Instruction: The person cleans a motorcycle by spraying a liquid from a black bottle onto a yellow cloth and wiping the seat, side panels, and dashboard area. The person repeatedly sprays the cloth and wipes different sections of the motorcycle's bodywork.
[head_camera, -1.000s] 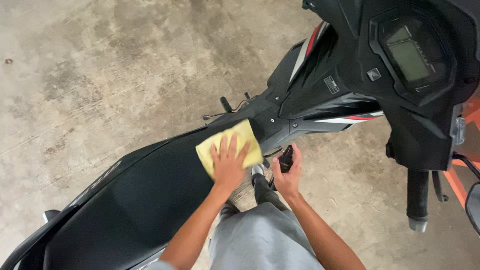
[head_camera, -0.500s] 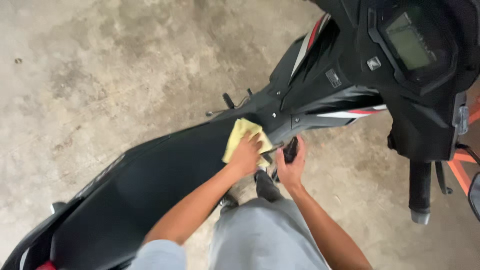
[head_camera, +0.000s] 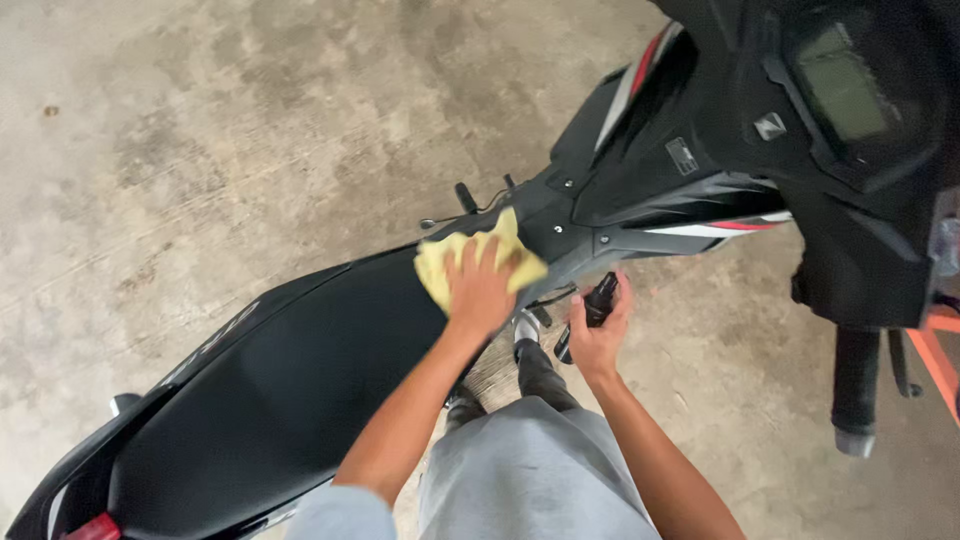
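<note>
Head view shows our left hand (head_camera: 480, 290) pressed flat on a yellow cloth (head_camera: 478, 262), fingers spread over it, at the front end of the motorcycle's black seat (head_camera: 290, 380). Our right hand (head_camera: 598, 335) has its fingers clenched around a small dark bottle (head_camera: 590, 312), just beside the seat and below the bike's body panel (head_camera: 640, 190). Bare concrete floor (head_camera: 200, 120) lies beneath.

Lighting: soft, even daylight; you get no hard shadows on the grey stained concrete floor (head_camera: 230, 130). Glare: faint sheen on the glossy black plastic motorbike fairing (head_camera: 700, 170); the matte black seat (head_camera: 300, 380) reads dark, detail lost. Focus: mostly sharp, slight softness at your frame edges.
</note>
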